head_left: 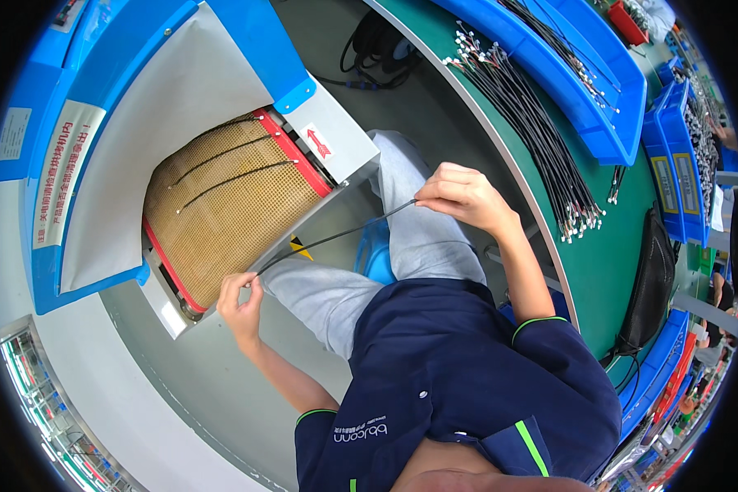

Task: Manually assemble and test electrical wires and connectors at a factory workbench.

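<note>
A thin black cable (pixel 336 236) is stretched between my two hands, above my lap. My left hand (pixel 242 302) pinches one end, close to the front edge of the conveyor. Higher and to the right, my right hand (pixel 461 195) pinches the other end between thumb and fingers. The cable's ends are hidden by my fingertips. On the tan mesh conveyor belt (pixel 246 221), which has red edges, lie several similar black cables (pixel 236 179) with small pale tips, side by side and apart.
The belt comes out of a blue and grey machine (pixel 160 98). To the right, a green table (pixel 586 271) bears a large bundle of black cables (pixel 533 131), a blue bin (pixel 586 74) and a black pouch (pixel 649 287). A blue stool (pixel 375 252) shows between my legs.
</note>
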### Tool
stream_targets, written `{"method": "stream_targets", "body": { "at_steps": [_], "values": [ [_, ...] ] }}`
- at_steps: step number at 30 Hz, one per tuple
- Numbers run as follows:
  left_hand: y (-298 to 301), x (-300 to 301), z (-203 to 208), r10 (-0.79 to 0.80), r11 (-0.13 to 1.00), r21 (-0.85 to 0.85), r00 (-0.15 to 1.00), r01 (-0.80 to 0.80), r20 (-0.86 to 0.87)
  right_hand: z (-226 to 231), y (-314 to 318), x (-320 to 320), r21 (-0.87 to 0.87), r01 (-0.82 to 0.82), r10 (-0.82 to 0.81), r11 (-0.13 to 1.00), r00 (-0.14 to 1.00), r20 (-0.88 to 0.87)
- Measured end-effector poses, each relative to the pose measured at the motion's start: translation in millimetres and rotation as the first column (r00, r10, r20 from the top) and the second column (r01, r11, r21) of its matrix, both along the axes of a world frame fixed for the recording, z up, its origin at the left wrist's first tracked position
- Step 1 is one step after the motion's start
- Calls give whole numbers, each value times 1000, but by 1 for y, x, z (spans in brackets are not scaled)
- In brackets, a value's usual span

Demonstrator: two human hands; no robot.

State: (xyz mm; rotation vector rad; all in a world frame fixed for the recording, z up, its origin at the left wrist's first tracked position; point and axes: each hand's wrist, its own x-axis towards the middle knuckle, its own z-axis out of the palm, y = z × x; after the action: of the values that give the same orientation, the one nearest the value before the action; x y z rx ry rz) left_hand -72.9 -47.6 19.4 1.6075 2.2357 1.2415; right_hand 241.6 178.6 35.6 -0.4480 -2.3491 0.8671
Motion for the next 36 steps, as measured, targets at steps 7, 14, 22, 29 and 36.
{"method": "stream_targets", "body": {
  "at_steps": [7,14,22,29,36],
  "values": [
    [-1,-1,3,6,1000,1,999,-6,32,1,3,-2,389,-95,103,916,995,1],
    [-4,4,-4,-7,1000,-18,997,9,75,-10,-9,-14,237,272,-217,933,948,-233],
    [-8,1,-3,27,999,-42,995,-23,98,0,1,-7,338,60,-37,939,997,-73],
    [-9,-2,0,18,999,-43,995,-14,96,-7,2,-7,387,47,19,921,986,-164],
    [-12,-2,4,3,1000,-11,997,-3,82,-6,-4,-14,207,102,-66,973,983,-172]
  ]
}}
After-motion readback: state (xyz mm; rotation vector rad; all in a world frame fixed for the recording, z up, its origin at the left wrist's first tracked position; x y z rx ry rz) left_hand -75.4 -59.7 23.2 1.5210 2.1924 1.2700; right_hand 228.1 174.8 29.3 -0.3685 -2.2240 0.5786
